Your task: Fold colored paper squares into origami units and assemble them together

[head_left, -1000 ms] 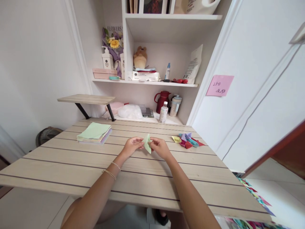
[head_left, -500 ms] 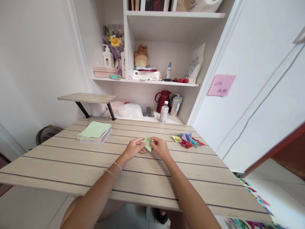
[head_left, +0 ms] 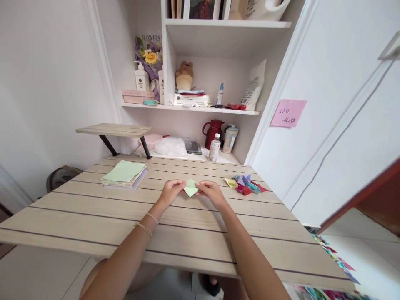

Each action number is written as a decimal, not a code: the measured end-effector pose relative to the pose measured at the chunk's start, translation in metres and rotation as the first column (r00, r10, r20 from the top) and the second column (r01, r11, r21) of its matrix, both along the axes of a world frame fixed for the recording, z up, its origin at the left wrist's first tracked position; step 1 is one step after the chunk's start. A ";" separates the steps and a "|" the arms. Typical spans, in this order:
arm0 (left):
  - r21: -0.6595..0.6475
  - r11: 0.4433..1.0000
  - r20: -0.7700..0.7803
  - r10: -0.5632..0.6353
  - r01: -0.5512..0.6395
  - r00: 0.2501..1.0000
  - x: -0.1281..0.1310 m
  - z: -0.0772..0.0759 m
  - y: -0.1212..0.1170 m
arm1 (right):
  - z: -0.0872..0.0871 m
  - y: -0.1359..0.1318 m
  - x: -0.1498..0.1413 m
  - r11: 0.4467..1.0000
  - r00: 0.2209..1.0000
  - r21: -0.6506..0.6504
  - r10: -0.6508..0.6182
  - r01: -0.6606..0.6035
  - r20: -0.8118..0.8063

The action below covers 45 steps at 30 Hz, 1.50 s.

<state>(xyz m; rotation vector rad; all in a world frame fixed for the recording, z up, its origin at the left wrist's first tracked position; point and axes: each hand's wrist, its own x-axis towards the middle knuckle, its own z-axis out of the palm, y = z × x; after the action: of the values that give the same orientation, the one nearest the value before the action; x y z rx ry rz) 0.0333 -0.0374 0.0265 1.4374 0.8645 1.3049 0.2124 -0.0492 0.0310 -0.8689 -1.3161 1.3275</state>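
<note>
We are holding a small, partly folded piece of light green paper point(head_left: 191, 188) between both hands, low over the worktop point(head_left: 93, 216), about midway between its left and right edges and nearer its far edge than its near one. The left hand point(head_left: 170, 191) is pinching the left side of the piece with its fingers closed on the paper; the right hand point(head_left: 212, 191) is pinching the right side in the same way. The piece is lying nearly flat, one corner pointing toward us. We judge that we are in the middle of a folding step: the paper is already reduced to a compact, multi-layered shape and is being spread or flattened between the two grips. The next move, in our judgement, is calling for an even pull from both sides and a firm press along the crease, with the layers kept aligned so the thin paper is not skewing or tearing. Toward the far left corner of the worktop a stack of coloured sheets point(head_left: 124, 173) is lying, green uppermost. Toward the far right edge a cluster of finished folded pieces point(head_left: 245, 183) in yellow, purple, red and teal is resting, well apart from both hands.
</note>
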 end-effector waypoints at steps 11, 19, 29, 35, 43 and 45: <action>0.043 0.999 -0.022 0.002 -0.001 1.000 0.002 -0.003 0.000 | -0.004 0.002 -0.002 0.993 0.997 0.116 -0.029 0.022 0.067; 0.222 0.975 -0.188 0.062 -0.019 0.980 0.000 -0.011 0.002 | -0.006 0.002 0.000 0.954 0.955 0.286 -0.165 0.091 0.247; 0.053 0.998 -0.056 -0.043 0.046 0.997 0.002 -0.006 0.000 | -0.003 -0.001 0.000 0.936 0.933 0.320 -0.240 0.148 0.270; 0.096 0.994 -0.102 -0.040 0.050 0.994 0.002 -0.005 -0.001 | 0.001 -0.004 0.001 0.970 0.939 0.234 -0.144 0.071 0.312; 0.183 0.977 -0.146 -0.079 0.106 0.986 0.003 -0.010 0.001 | -0.002 -0.001 0.000 1.000 0.988 0.025 -0.001 -0.003 0.157; 0.180 0.978 -0.124 -0.081 0.103 0.989 0.003 -0.011 0.002 | -0.002 -0.002 0.000 0.998 0.997 -0.047 0.055 -0.052 0.062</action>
<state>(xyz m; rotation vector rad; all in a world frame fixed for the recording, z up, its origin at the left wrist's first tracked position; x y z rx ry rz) 0.0359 -0.0357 0.0157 1.6939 0.7564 1.2686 0.2119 -0.0508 0.0289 -0.9198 -1.3712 1.3860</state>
